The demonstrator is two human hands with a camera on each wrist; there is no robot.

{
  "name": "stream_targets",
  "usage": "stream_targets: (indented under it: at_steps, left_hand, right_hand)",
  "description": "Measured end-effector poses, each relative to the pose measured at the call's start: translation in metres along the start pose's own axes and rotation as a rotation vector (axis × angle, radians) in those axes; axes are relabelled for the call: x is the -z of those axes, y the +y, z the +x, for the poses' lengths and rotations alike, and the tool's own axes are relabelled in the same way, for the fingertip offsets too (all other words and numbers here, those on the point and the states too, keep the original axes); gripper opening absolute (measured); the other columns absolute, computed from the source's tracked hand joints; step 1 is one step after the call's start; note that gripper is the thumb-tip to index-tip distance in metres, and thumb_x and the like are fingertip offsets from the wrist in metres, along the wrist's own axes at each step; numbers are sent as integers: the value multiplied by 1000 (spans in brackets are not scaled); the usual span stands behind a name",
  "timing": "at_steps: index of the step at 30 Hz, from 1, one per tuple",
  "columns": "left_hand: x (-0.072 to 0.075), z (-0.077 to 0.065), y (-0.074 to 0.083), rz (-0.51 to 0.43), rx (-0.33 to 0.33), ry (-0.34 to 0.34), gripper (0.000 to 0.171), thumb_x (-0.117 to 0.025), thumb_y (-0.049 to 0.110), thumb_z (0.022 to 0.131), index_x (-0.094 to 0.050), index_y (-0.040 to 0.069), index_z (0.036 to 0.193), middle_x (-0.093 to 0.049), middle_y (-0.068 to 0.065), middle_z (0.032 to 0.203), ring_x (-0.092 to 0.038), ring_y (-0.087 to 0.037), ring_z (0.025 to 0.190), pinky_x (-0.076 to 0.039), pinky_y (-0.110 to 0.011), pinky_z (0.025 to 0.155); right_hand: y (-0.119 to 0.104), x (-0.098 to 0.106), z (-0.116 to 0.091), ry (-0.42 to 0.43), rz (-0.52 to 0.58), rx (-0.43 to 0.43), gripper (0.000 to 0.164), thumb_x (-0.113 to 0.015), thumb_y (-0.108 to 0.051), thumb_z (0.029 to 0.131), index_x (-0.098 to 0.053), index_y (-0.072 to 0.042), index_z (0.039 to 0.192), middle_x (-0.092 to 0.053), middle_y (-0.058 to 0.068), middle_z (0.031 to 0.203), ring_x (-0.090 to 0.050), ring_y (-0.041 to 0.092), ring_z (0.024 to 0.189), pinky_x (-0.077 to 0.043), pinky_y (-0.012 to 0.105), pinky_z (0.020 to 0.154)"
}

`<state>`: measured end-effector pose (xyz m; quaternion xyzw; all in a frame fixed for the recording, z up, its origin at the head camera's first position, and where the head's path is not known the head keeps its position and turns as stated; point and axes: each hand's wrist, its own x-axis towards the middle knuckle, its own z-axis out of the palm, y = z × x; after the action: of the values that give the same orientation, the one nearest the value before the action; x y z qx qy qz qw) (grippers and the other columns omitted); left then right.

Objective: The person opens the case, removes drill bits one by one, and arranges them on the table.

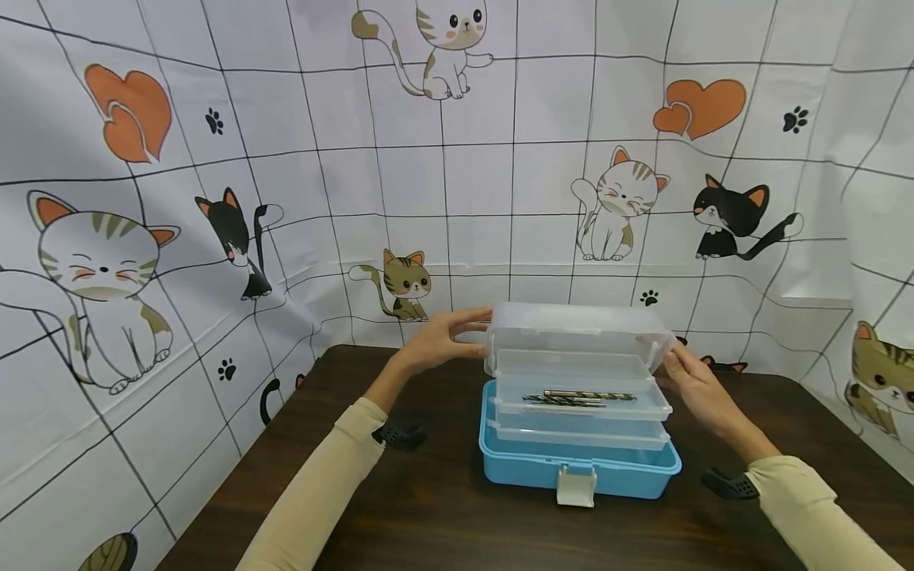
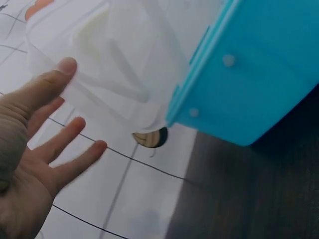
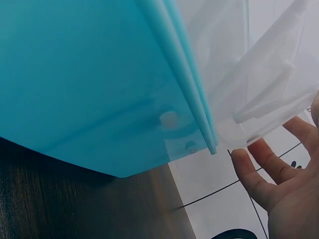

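Observation:
A light-blue plastic toolbox stands on the table with its translucent lid raised. Two clear trays are stepped up inside it. Several metal drill bits lie in the upper tray. Near the lid's left end is my left hand, its fingers spread; in the left wrist view the thumb overlaps the lid's edge. At the lid's right end, my right hand has its fingertips against or very near the edge, fingers extended in the right wrist view. Whether they press on the lid is unclear.
The dark wooden table has a white cloth with cat drawings hanging behind it and at both sides. A white latch hangs down on the box's front. Black wrist straps are on both forearms.

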<state>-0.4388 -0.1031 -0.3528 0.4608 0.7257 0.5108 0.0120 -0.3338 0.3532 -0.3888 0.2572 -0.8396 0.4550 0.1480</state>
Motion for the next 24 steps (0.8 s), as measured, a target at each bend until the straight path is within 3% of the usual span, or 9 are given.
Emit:
stream_targets:
  at_steps: [3,7,11,15,20,24]
  left_hand:
    - [-5,0,-7,-125,19,0,75,-79,13,92,-42,23,157,-40,1,159,-41,-34,141,-50,-48,105]
    - [-12,1,-15,-268,19,-7,73,-74,9,96,-38,20,159,-34,-3,161,-40,-32,142,-49,-49,106]
    - [-14,0,-19,-326,38,0,69,-68,8,100,-36,19,160,-32,-5,162,-46,-33,138,-53,-50,100]
    - [-16,-1,-20,-354,67,11,64,-62,10,103,-35,21,160,-31,-3,162,-50,-34,134,-56,-52,94]
    - [-17,0,-20,-344,101,23,61,-60,15,105,-36,24,160,-32,-1,162,-50,-35,133,-59,-54,88]
    - [-19,2,-21,-358,123,4,66,-56,16,107,-24,27,164,-37,-13,156,-53,-40,129,-60,-58,83]
  right_hand:
    - [-1,1,1,9,3,-21,53,-27,-28,114,-15,-22,165,-31,23,158,-39,41,139,-46,58,100]
    - [-4,1,0,21,3,-43,54,-27,-29,114,-15,-17,165,-30,24,158,-38,44,138,-46,62,99]
    - [-5,0,0,17,10,-64,56,-28,-29,114,-14,-7,164,-25,29,159,-32,54,138,-52,51,98]
    - [-5,-1,0,16,35,-93,58,-28,-31,114,-14,-1,162,-28,33,155,-35,57,134,-56,40,95]
    - [-5,0,1,15,44,-139,62,-28,-36,113,-16,2,161,-28,35,155,-35,58,134,-50,64,93]
    - [-4,0,1,17,23,-218,68,-26,-42,113,-17,9,158,-25,38,155,-35,61,133,-47,70,94]
